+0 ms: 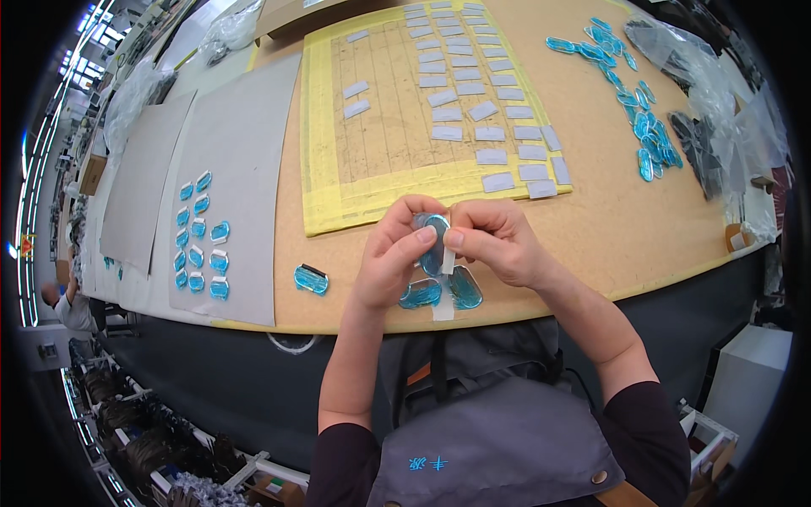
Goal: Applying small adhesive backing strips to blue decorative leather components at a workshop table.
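Near the table's front edge, my left hand [395, 255] pinches a translucent blue oval piece [434, 247] between thumb and fingers. My right hand [500, 242] is closed on a small white strip [449, 258] along that piece's right side; whether the strip is stuck to it I cannot tell. Just below my hands lie two more blue pieces, one on the left [420, 294] and one on the right [465, 288], with a bit of white strip [443, 310] between them. Left of my left forearm rests a single blue piece with a dark strip on its upper edge [312, 280].
On the left, a grey sheet [241, 127] carries rows of blue pieces [198, 227]. Beyond my hands lies a yellow-edged board [338, 221] with many grey rectangles [491, 157]. Loose blue pieces [655, 135] are heaped at the right, beside clear plastic bags [676, 51].
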`<move>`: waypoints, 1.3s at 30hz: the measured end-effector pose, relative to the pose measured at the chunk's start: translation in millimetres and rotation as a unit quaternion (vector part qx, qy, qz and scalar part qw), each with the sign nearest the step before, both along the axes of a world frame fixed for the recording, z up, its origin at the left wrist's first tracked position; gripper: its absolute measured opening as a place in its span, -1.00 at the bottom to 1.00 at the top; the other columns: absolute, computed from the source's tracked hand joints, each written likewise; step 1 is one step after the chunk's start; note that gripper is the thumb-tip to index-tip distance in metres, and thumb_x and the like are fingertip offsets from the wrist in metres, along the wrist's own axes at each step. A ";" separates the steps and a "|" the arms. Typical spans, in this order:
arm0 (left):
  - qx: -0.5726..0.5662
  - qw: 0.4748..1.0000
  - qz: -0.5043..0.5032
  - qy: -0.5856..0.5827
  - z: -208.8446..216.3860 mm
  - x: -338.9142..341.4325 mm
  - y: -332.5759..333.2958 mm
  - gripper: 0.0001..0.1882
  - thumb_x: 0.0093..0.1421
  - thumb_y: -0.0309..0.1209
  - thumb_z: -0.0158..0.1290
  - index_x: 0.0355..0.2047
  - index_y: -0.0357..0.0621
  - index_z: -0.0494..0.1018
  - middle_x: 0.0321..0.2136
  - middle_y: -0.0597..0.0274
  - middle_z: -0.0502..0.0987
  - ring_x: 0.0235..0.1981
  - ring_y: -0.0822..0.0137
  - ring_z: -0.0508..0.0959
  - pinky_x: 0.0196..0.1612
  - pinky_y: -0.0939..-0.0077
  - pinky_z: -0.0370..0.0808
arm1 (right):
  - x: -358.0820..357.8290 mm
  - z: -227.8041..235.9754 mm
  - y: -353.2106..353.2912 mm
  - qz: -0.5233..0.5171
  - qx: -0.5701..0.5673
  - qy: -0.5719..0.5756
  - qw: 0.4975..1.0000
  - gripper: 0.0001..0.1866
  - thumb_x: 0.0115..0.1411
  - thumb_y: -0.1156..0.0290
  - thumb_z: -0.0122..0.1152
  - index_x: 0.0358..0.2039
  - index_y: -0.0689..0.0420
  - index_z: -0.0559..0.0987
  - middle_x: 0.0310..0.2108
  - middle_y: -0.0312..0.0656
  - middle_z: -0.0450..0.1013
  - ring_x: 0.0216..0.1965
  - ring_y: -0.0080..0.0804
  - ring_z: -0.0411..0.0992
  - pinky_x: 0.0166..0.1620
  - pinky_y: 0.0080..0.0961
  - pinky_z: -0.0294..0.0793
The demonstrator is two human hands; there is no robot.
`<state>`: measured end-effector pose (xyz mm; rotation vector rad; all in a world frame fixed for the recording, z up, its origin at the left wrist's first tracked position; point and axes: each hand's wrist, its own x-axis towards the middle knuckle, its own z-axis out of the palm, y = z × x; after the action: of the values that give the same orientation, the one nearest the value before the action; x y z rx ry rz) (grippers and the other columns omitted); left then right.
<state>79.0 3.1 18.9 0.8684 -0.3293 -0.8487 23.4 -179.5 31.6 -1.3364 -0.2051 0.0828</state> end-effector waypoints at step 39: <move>0.070 0.949 0.204 -0.231 -4.3 -11.5 -9.8 -0.87 0.33 -0.51 -0.02 -0.18 -0.35 0.37 -0.30 0.02 0.59 -0.37 0.37 0.61 -0.30 0.46 0.63 | 6.1 6.5 -2.0 -0.080 0.006 -0.003 0.997 -0.89 0.20 0.52 0.28 -0.35 0.29 0.54 -0.47 -0.28 0.52 -0.46 -0.65 0.49 -0.40 -0.73 0.46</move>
<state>67.5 -6.7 14.5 1.2179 -0.4796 -0.2781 29.5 -181.5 38.1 -1.3365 -0.1031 -0.0574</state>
